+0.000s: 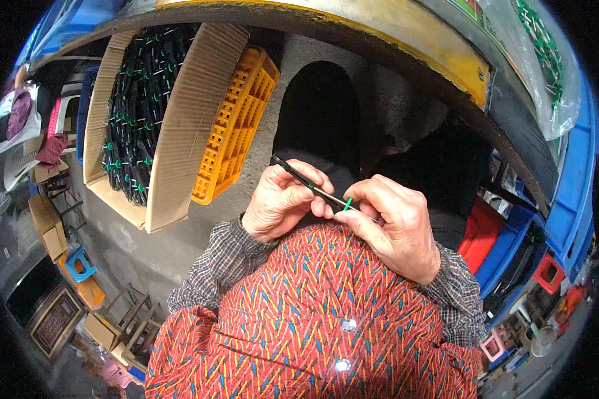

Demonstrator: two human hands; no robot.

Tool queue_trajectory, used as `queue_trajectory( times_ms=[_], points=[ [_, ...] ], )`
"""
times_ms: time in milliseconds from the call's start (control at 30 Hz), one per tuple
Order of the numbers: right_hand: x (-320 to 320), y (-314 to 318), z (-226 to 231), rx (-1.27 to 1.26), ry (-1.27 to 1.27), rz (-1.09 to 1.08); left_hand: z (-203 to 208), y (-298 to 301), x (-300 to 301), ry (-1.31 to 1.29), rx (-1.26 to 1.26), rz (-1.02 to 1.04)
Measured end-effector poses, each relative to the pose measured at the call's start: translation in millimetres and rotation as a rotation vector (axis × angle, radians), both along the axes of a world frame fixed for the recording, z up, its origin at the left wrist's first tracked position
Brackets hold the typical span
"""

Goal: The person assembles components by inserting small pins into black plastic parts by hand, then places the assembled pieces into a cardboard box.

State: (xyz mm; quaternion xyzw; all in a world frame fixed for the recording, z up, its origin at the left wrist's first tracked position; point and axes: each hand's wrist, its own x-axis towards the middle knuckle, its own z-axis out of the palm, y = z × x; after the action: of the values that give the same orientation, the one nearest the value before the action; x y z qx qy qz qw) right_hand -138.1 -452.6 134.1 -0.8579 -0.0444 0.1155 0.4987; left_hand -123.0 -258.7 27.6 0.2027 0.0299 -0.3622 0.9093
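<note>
Workshop interior in wide-angle view: a grey concrete floor (130, 243), evenly lit at left, falls into deep shadow beneath a worn workbench (446, 52) with a yellow edge that arcs across the top. At left stand a white plastic chair (13, 174) and a small blue plastic stool (88, 270), with a dark framed panel (58, 319) nearer the lower rim; at right, a small red stool (546, 287) rests near the periphery.

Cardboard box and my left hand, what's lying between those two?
In the head view, an orange plastic crate is between the cardboard box and your left hand, with a strip of grey floor between crate and hand.
</note>
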Motion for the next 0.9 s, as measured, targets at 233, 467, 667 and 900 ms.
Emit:
queue_trajectory(
  times_ms=[233, 467, 667, 900],
  points=[
    [0, 0, -4, 0.000, -0.032, 0.024, 1, 1, 1, 0.020, 0.007, 0.000],
    [2, 1, -1, -0.011, -0.001, 0.002, -1, 1, 1, -0.018, 0.030, 0.006],
    [1, 0, 1, -0.029, -0.001, 0.014, 6, 0, 5, -0.090, 0.094, 0.020],
    [-1, -1, -3, 0.067, 0.119, -0.021, 10, 4, 10, -0.221, 0.234, 0.025]
  ],
)
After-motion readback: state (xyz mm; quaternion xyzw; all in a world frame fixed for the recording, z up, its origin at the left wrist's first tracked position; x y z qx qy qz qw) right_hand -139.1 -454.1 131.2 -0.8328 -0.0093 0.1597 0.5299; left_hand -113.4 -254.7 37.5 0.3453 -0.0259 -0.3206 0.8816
